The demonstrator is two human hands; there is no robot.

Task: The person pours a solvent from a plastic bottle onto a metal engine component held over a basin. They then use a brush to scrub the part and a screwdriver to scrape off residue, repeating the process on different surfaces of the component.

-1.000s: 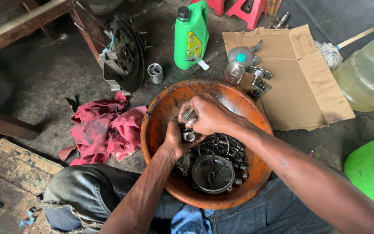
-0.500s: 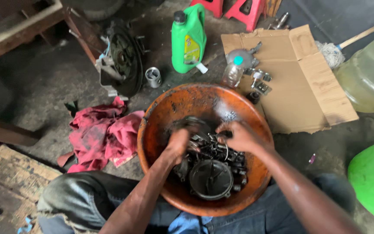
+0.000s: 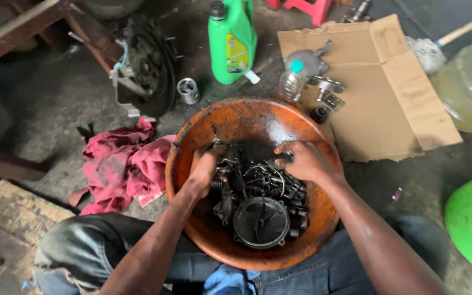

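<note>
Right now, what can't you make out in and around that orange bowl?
- Head view: left hand fingertips, buried among oily metal parts; its grip is unclear.
- Right hand fingers curl under, hiding anything held.
- Orange bowl near rim, covered by the forearms.
- Green jug top, cut by the frame edge.

Bowl [image 3: 247,117]: orange surface, scuffed, glossy where wet, being darkened by oily grime. Parts [image 3: 258,191]: dark greasy metal, dully shining. Jug [image 3: 230,41]: smooth green plastic. Rag [image 3: 124,166]: red cloth, matt, crumpled. Cardboard [image 3: 389,93]: brown, matt. Floor [image 3: 55,93]: rough, stained.
</note>
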